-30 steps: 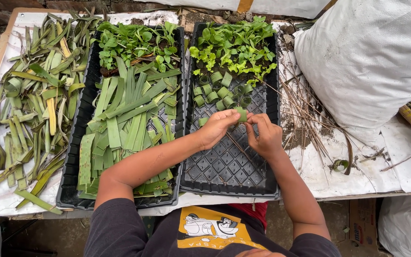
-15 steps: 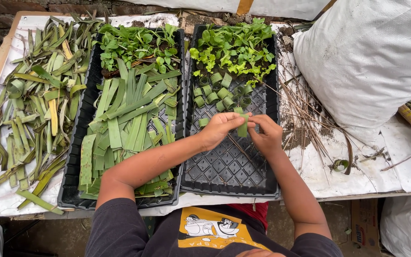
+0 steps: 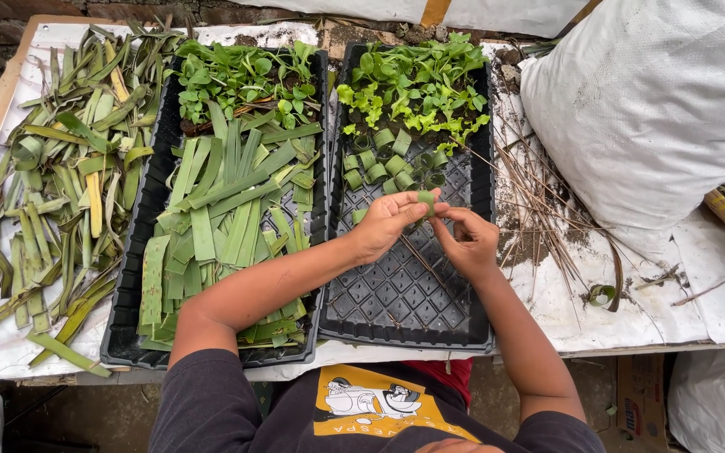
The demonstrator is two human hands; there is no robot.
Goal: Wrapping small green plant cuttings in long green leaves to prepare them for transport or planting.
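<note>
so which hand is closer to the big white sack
Right. The right hand is over the black seedling tray, on the side toward the white sack, though apart from it. The left hand is farther off, toward the tray of cut leaf strips.

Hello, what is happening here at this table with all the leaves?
A person holds a small green leaf ring between the left hand and the right hand, above the right black tray. Finished rings and seedlings fill its far end; the near part is bare. The left tray holds cut leaf strips. Loose leaves lie further left.
</note>
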